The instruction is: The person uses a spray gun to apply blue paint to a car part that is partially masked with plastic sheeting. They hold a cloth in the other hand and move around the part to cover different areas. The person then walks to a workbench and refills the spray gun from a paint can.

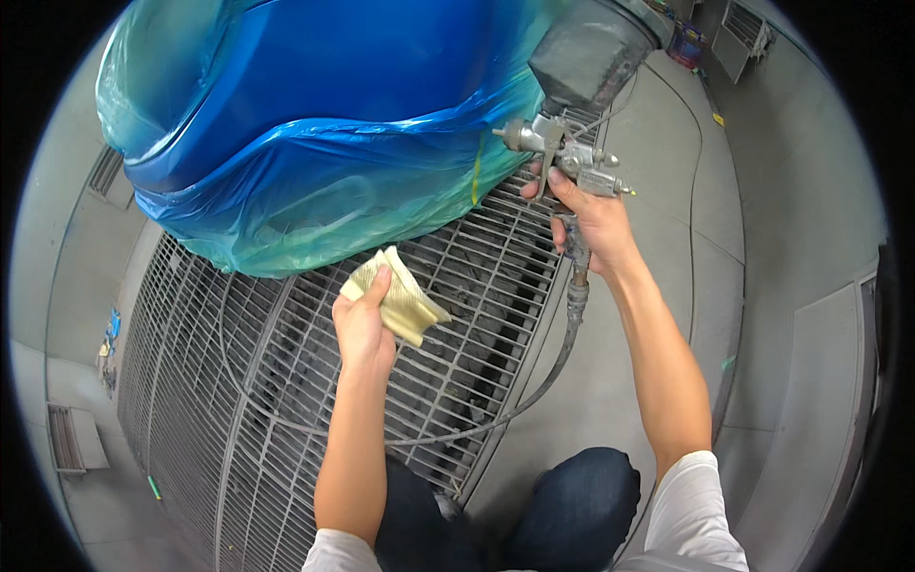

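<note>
I note right hand (602,229) wrapped round spray gun (583,157), left hand (364,329) pinching yellow cloth (405,303); best keep hose (569,345) below right grip off blue panel (372,67).

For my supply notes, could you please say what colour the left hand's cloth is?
The cloth is pale yellow, seen best in the head view.

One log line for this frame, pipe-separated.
left hand: holds yellow cloth | right hand: grips spray gun, hose attached | ahead: blue panel, plastic film along its edges | below: grating
</note>
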Demonstrator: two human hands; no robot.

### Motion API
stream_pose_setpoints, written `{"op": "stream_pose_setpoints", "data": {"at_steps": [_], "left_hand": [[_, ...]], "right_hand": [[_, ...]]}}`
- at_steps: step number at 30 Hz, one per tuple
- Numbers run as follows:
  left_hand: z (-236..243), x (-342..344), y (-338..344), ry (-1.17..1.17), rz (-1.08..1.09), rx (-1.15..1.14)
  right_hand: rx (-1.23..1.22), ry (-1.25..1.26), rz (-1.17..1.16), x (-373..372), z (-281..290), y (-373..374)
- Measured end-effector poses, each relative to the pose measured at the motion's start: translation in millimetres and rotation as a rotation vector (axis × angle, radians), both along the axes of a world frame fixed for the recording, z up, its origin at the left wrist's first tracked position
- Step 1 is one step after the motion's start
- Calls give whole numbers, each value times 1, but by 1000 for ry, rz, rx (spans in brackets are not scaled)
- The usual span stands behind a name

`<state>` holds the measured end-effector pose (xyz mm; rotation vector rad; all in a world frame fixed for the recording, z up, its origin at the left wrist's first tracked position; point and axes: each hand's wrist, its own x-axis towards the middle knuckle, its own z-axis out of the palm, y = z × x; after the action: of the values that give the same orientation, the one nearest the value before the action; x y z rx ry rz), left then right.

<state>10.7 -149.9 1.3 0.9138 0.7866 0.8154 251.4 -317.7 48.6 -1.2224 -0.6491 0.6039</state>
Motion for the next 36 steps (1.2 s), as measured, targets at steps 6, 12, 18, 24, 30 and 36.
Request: {"op": "stream_pose_setpoints", "data": {"at_steps": [6,12,18,24,30,36], "left_hand": [[0,-25,-13,97,-24,-32],[-1,-35,-30,292,-147,51],[-3,-25,-34,294,-173,90],[-13,-11,-34,327,-252,77],[-13,-20,-39,421,-311,116],[-12,-20,-37,404,-324,113]], "right_hand": [[45,48,90,41,-11,-1],[57,2,-109,62,-40,8],[97,5,-243,36,-51,19],[223,46,25,19,-55,11],[137,-11,-204,64,-62,13],[148,-11,-470,73,-61,11]]}}
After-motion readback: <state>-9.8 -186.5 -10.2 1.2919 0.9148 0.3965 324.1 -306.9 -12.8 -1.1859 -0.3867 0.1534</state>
